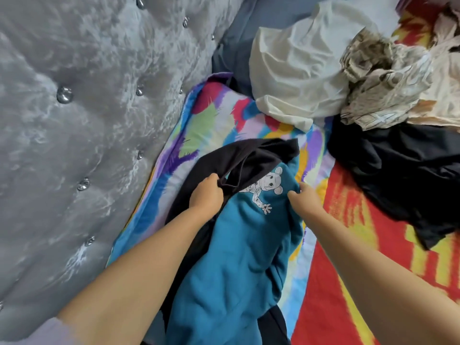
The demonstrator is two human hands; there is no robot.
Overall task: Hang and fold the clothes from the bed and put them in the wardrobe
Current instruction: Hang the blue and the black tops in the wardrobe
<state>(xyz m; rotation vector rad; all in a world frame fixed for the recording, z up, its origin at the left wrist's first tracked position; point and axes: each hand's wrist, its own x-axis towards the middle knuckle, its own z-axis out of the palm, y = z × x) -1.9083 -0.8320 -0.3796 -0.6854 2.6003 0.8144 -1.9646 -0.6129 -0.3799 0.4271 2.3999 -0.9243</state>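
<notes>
The teal sweatshirt [239,257] with a cartoon print lies near, on the colourful pillow [211,115], with a black garment [258,155] tangled over its far end. This looks like the sorting step: separating one piece before folding or hanging; next the black cloth likely needs pulling clear. The left hand [206,195] grips a fold of the black garment, fingers curled round it. The right hand [302,197] pinches the sweatshirt's right edge. Farther right sit a white garment [293,66] and a dark pile [403,170].

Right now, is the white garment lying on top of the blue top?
No, the white garment lies apart, farther up the bed, while both hands grip the blue top.
</notes>
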